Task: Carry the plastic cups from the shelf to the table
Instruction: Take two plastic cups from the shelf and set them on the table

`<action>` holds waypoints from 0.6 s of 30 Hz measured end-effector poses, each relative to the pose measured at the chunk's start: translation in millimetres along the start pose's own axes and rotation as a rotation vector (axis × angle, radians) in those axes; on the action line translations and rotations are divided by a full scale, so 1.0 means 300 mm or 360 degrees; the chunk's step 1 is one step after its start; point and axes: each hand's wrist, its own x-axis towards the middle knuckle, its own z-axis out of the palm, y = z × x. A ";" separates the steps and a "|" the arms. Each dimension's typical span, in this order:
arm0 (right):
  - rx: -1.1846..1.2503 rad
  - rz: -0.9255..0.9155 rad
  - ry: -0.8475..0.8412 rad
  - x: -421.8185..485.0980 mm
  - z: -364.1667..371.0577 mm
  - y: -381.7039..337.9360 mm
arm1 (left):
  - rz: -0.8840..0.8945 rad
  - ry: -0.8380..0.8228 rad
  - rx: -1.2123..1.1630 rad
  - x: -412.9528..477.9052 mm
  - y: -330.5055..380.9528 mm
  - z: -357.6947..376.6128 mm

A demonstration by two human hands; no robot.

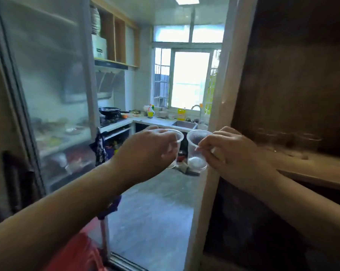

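My left hand [145, 151] is wrapped around a clear plastic cup [178, 136], held upright at chest height in the middle of the view. My right hand [228, 151] pinches the rim of a second clear plastic cup [194, 151], also upright, just to the right of the first. The two cups are close together, almost touching. Both hands are in front of an open doorway. A dark wooden shelf [310, 163] is at the right, beside my right forearm. No table is in view.
A glass-fronted cabinet [53, 106] with dishes stands at the left. Beyond the doorway is a kitchen with a counter [155, 122], a wok on a stove [109, 111], a sink [184, 125] and a window. The wooden door frame [214, 133] is close on the right. The kitchen floor [155, 208] lies ahead.
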 end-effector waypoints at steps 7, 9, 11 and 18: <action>0.0368 -0.0377 -0.0063 0.262 0.324 -0.432 | -0.0449 -0.0076 0.0359 -0.405 -0.281 -0.382; 0.0496 -0.0495 -0.0086 0.326 0.424 -0.598 | -0.0578 -0.0097 0.0453 -0.551 -0.350 -0.504; 0.0604 -0.0605 -0.0107 0.376 0.522 -0.778 | -0.0717 -0.0084 0.0530 -0.708 -0.406 -0.631; 0.0979 -0.0834 -0.0136 0.466 0.812 -1.419 | -0.1211 -0.0199 0.0767 -1.227 -0.544 -1.081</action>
